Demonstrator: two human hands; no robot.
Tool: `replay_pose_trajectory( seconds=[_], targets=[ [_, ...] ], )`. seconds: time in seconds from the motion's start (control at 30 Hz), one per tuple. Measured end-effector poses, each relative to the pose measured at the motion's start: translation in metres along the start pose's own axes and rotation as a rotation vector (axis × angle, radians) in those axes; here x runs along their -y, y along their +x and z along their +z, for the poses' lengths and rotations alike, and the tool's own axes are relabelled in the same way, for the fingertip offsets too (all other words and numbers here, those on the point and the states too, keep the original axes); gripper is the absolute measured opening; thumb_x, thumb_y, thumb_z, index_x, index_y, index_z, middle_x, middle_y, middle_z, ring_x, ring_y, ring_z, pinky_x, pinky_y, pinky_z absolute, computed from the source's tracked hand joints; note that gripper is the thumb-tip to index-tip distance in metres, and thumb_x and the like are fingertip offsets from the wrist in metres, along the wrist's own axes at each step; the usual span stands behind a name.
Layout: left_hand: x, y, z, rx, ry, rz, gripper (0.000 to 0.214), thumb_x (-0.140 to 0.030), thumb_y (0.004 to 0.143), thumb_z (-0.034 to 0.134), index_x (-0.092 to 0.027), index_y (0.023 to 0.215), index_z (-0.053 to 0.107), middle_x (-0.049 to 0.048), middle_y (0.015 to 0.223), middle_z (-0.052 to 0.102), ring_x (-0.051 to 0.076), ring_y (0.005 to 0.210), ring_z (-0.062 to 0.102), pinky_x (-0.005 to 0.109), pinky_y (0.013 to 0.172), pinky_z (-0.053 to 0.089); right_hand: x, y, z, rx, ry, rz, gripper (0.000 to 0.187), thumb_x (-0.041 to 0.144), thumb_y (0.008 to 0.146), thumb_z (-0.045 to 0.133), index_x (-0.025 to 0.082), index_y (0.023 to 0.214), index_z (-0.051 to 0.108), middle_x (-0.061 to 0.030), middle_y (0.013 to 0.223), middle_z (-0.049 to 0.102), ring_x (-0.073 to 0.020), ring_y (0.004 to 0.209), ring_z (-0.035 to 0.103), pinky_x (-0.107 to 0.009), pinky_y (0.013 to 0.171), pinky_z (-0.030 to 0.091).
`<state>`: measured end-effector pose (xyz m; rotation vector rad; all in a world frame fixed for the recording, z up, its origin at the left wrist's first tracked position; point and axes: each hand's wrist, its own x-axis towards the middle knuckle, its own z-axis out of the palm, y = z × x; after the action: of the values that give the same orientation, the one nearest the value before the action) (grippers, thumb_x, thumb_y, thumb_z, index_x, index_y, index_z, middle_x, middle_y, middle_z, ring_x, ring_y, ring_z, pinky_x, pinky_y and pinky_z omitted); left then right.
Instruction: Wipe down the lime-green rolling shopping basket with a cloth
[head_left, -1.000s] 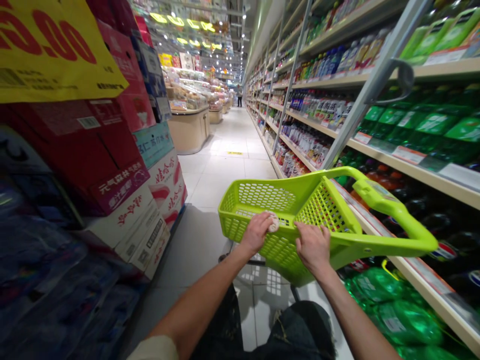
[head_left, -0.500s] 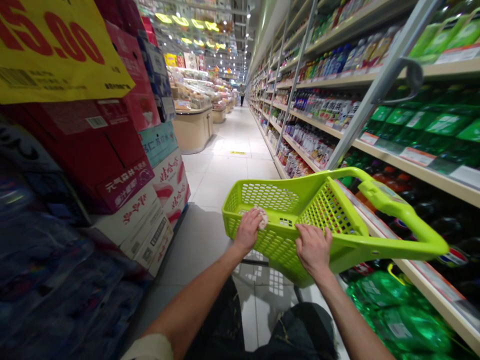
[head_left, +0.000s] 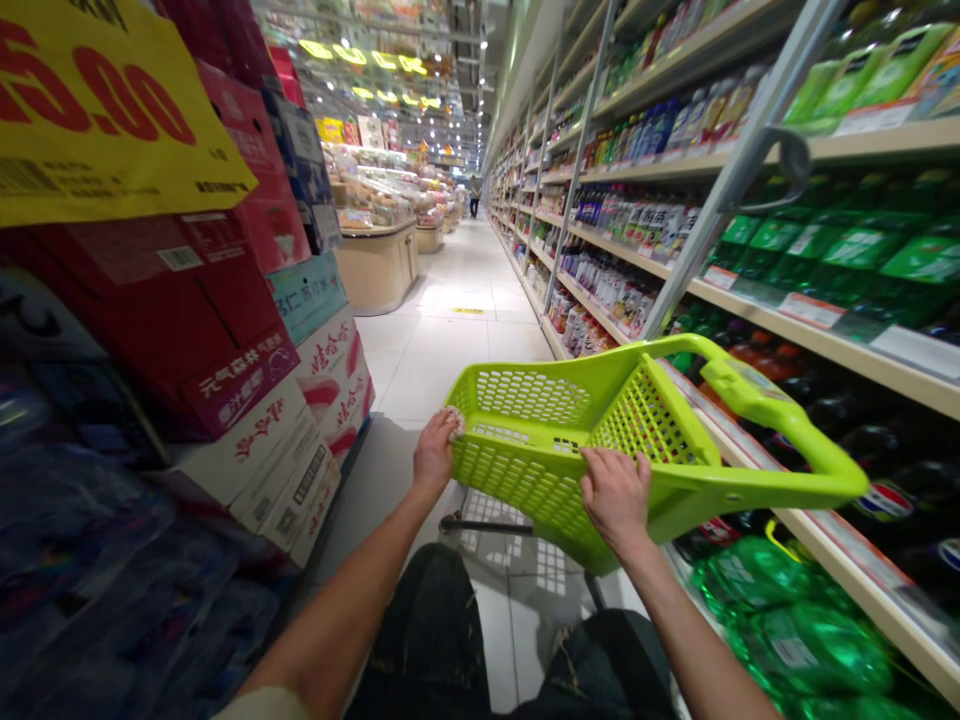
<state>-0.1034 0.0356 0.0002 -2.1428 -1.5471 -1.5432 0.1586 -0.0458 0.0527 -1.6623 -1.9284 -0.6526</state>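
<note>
A lime-green shopping cart (head_left: 517, 476) with perforated walls stands sideways before me, its handle (head_left: 795, 425) toward the right. At its front left corner, my left hand (head_left: 433, 452) is closed round a small crumpled pale cloth (head_left: 456, 424), which touches the rim there. The cloth is mostly covered by the fingers. My right hand (head_left: 618, 492) grips the near rim of the cart about midway along, fingers hooked over the edge. No goods show inside the basket.
Shelves of bottled drinks (head_left: 862, 245) line the right side, with green bottle packs (head_left: 795, 620) low down. Stacked drink cartons (head_left: 277, 470) and a yellow price sign (head_left: 112, 120) are close on the left. A tiled aisle (head_left: 450, 350) runs ahead past display counters (head_left: 375, 265) to a distant person (head_left: 475, 195).
My left hand has moved left with the cloth, from the near rim to the cart's front corner. My right hand keeps its grip on the rim. The view has shifted slightly.
</note>
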Motion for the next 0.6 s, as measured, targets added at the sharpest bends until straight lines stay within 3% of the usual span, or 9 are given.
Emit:
replay_pose_trajectory(
  seconds=[0.07, 0.23, 0.33, 0.47, 0.53, 0.6],
  targets=[
    [-0.008, -0.002, 0.006, 0.017, -0.014, 0.043, 0.038, -0.001, 0.073, 0.037, -0.02, 0.098, 0.06, 0.0047, 0.114, 0.057, 0.017, 0.112, 0.047, 0.039, 0.097, 0.041, 0.002, 0.0, 0.001, -0.01, 0.0, 0.027, 0.026, 0.019, 0.076, 0.05, 0.019, 0.099, 0.061, -0.0042, 0.097, 0.065, -0.0201, 0.093, 0.05, -0.043, 0.098, 0.015],
    [-0.057, -0.006, 0.03, 0.171, -0.117, 0.329, 0.038, -0.003, 0.079, 0.038, -0.019, 0.108, 0.055, 0.0062, 0.119, 0.055, 0.017, 0.119, 0.04, 0.04, 0.1, 0.038, 0.0, 0.0, 0.0, 0.0, 0.009, 0.017, 0.027, 0.019, 0.075, 0.05, 0.02, 0.1, 0.061, -0.0035, 0.098, 0.065, -0.0202, 0.095, 0.05, -0.042, 0.098, 0.016],
    [-0.039, -0.003, 0.019, 0.174, -0.105, 0.307, 0.032, -0.007, 0.08, 0.04, -0.02, 0.104, 0.058, 0.0064, 0.117, 0.055, 0.017, 0.116, 0.044, 0.04, 0.097, 0.04, -0.001, -0.001, -0.001, 0.003, 0.005, 0.004, 0.029, 0.018, 0.075, 0.05, 0.02, 0.101, 0.061, -0.0035, 0.098, 0.065, -0.0202, 0.095, 0.05, -0.042, 0.098, 0.017],
    [0.007, -0.001, -0.003, 0.02, 0.035, 0.068, 0.027, -0.01, 0.081, 0.041, -0.018, 0.095, 0.061, 0.0086, 0.113, 0.057, 0.02, 0.11, 0.049, 0.042, 0.092, 0.044, 0.003, 0.0, 0.001, -0.01, 0.004, 0.042, 0.027, 0.018, 0.075, 0.05, 0.02, 0.099, 0.062, -0.0035, 0.096, 0.065, -0.0208, 0.094, 0.05, -0.043, 0.099, 0.016],
    [0.004, -0.002, 0.0, 0.02, 0.04, 0.077, 0.03, -0.007, 0.08, 0.038, -0.018, 0.097, 0.061, 0.0084, 0.114, 0.056, 0.02, 0.111, 0.049, 0.041, 0.093, 0.044, 0.007, 0.001, 0.002, -0.02, 0.006, 0.064, 0.026, 0.019, 0.075, 0.05, 0.02, 0.097, 0.063, -0.0035, 0.095, 0.065, -0.0211, 0.093, 0.05, -0.044, 0.099, 0.015],
    [-0.019, -0.005, 0.012, 0.077, -0.016, 0.183, 0.033, -0.006, 0.081, 0.037, -0.019, 0.101, 0.06, 0.0075, 0.118, 0.055, 0.018, 0.115, 0.045, 0.039, 0.097, 0.041, 0.009, 0.002, 0.002, -0.027, 0.011, 0.065, 0.026, 0.019, 0.075, 0.051, 0.02, 0.097, 0.063, -0.0035, 0.095, 0.065, -0.0212, 0.093, 0.05, -0.045, 0.099, 0.014]
  ],
)
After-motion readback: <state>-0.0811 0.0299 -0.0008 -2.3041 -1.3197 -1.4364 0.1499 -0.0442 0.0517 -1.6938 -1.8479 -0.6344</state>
